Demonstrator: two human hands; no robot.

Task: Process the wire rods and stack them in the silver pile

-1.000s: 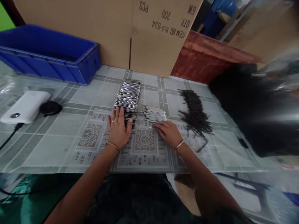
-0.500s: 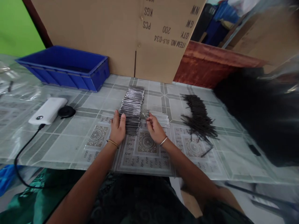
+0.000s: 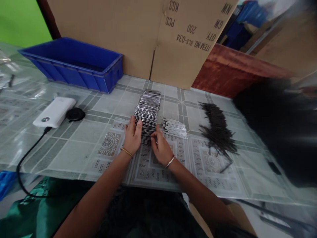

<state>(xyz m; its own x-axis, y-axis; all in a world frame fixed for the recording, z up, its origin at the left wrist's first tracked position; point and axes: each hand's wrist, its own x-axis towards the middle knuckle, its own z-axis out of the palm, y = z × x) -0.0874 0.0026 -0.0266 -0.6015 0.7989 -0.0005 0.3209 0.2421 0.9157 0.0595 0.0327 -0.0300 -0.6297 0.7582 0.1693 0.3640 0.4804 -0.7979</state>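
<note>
Right hand just hopped from the short silver stack to the long rod row on the desk, pinching a thin rod; left hand sits loosely spread along the row's left edge, so both seem busy there.

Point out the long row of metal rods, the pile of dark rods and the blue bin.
Row of metal rods [image 3: 148, 112], head view: middle of the row.
Pile of dark rods [image 3: 219, 125], head view: middle of the pile.
Blue bin [image 3: 80, 76], head view: its near outer wall.
</note>
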